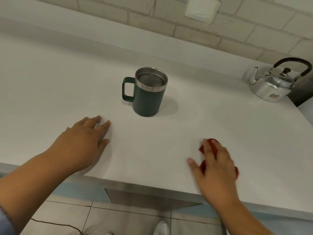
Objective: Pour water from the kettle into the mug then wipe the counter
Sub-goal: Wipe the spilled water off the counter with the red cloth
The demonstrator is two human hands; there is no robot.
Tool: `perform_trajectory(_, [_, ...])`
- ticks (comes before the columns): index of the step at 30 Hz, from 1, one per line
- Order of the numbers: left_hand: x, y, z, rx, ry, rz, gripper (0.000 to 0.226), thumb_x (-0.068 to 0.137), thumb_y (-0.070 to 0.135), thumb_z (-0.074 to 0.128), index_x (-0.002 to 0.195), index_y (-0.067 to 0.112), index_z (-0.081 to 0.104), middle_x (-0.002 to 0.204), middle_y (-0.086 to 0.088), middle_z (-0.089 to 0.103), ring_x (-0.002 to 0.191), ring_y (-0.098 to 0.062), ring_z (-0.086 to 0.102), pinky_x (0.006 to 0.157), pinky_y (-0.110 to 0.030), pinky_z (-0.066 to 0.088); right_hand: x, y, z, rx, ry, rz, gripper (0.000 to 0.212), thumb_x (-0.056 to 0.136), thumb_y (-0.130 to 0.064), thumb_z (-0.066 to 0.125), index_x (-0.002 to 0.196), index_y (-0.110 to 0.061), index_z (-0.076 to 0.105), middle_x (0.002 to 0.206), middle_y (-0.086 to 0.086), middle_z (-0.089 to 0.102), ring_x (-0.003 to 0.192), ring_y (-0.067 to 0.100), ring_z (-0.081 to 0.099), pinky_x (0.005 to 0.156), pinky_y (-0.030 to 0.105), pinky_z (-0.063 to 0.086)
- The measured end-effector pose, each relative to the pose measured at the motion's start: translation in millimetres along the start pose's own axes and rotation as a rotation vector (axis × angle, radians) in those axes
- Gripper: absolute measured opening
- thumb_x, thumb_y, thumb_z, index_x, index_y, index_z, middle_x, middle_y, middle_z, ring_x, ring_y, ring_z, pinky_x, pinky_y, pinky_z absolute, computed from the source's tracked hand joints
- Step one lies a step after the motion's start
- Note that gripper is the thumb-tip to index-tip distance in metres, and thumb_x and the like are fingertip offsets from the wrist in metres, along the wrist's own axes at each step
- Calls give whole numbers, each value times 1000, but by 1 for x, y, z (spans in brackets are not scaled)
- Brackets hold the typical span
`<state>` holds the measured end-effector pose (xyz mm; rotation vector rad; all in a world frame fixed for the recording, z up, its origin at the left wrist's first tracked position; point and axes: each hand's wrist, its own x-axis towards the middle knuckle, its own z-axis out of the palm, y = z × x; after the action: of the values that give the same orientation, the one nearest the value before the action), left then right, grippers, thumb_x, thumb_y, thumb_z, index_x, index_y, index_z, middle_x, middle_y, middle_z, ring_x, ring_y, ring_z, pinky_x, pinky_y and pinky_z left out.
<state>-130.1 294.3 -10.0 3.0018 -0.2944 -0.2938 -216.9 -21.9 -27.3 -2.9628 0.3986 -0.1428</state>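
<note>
I have the left hand out on the near left, palm down, fingers straight and close together, pointing far and a little right, holding nothing. It lies low on the counter; I cannot tell whether the palm touches. Its bare forearm runs back to the near left corner, where a bit of blue sleeve shows. My right hand is on the near right, blurred, palm down, fingers stretched away from me and thumb spread to the left. It presses on a red thing that peeks out round the fingers. The right forearm comes in from the near edge
</note>
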Motion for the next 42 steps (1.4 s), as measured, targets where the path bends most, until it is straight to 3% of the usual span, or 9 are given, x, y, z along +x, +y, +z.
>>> perform_trajectory(4, [0,-2,-1,19,-9,14,59,93,48,27,147,32,12,158,2,11,144,-24,15,112,-46,29,-6,-83,10,7,-195,-250,83,76,-81,17,146,-41,-3,158,-1,-2,144,32,-5,115,55,4])
perform_trajectory(10, [1,-4,-5,90,11,55,56,96,43,24,148,32,8,158,3,9,143,-21,18,110,-35,29,5,-152,26,113,-235,-652,44,96,-47,31,140,-48,26,157,-11,5,144,27,-2,116,54,3])
perform_trajectory(21, [1,-9,1,4,95,76,54,93,40,31,146,34,20,156,4,20,141,-21,23,104,-38,39,84,76,8,178,84,58,37,96,-28,43,131,-31,53,149,1,35,135,25,33,114,34,20])
perform_trajectory(24, [1,-12,6,-8,97,69,54,92,39,35,145,33,25,154,3,25,140,-23,27,102,-41,41,98,82,7,169,91,207,37,95,-28,43,130,-27,54,149,2,35,135,26,33,113,40,23])
perform_trajectory(26, [3,-14,8,-15,100,63,54,90,38,39,143,31,31,152,1,31,138,-27,32,101,-45,42,99,53,13,200,102,162,38,93,-29,45,129,-26,56,146,3,41,131,30,39,108,48,30])
perform_trajectory(30, [11,-21,15,-26,94,53,53,85,35,51,137,28,43,144,-7,44,128,-35,44,97,-51,45,63,-40,27,136,56,-323,44,90,-34,37,131,-31,53,146,0,42,132,28,39,104,48,35])
perform_trajectory(34, [24,-22,23,-66,120,-20,50,80,42,56,128,27,53,136,-6,51,122,-36,48,90,-57,47,39,-55,18,63,-128,-449,42,97,-41,30,138,-49,30,156,-15,16,144,19,7,114,56,0])
perform_trajectory(38, [35,-3,26,-60,189,-23,56,75,43,61,126,20,54,133,-10,52,124,-38,43,92,-60,44,87,42,9,-18,-58,-73,40,94,-48,32,132,-61,28,154,-22,15,145,20,6,105,70,4])
perform_trajectory(42, [44,25,23,-63,228,-72,64,77,43,64,130,10,48,137,-14,49,129,-37,40,99,-56,40,131,171,-13,-1,-5,304,38,93,-49,32,129,-61,35,152,-13,23,140,26,19,105,65,17])
